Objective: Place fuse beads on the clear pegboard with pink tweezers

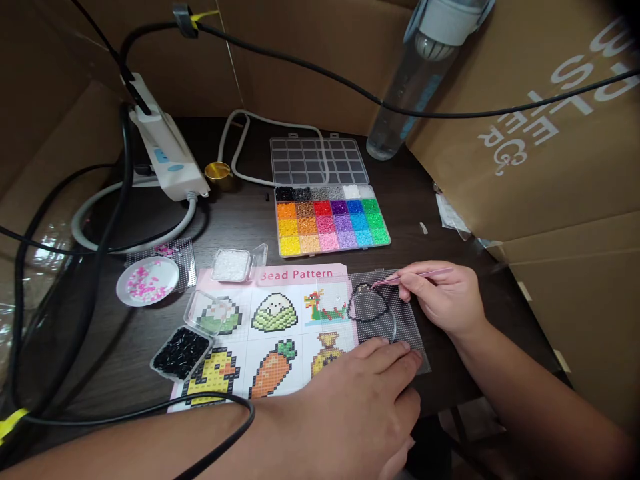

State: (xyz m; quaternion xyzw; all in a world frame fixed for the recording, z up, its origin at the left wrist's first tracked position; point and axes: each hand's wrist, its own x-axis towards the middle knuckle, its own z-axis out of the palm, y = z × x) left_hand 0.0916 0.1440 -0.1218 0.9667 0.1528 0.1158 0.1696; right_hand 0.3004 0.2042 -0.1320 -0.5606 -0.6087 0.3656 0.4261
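Observation:
A clear pegboard point(410, 333) lies partly over the right side of the Bead Pattern sheet point(297, 275). On it, black beads form a rounded outline point(369, 319). My right hand point(445, 293) pinches pink tweezers point(425, 274), whose tip is at the top of the outline; whether a bead is between the tips is too small to tell. My left hand point(373, 393) lies flat over the board's lower edge and the sheet, fingers stretched out. The sheet shows pixel pictures, among them a carrot point(273, 370) and a yellow chick point(215, 377).
An open box of coloured beads point(333, 225) stands behind the sheet. Left are boxes of black beads point(181, 353) and white beads point(231, 265), plus a dish point(147, 281). A power strip point(170, 157), bottle point(410, 87), cables point(300, 65) and cardboard walls point(565, 193) surround the table.

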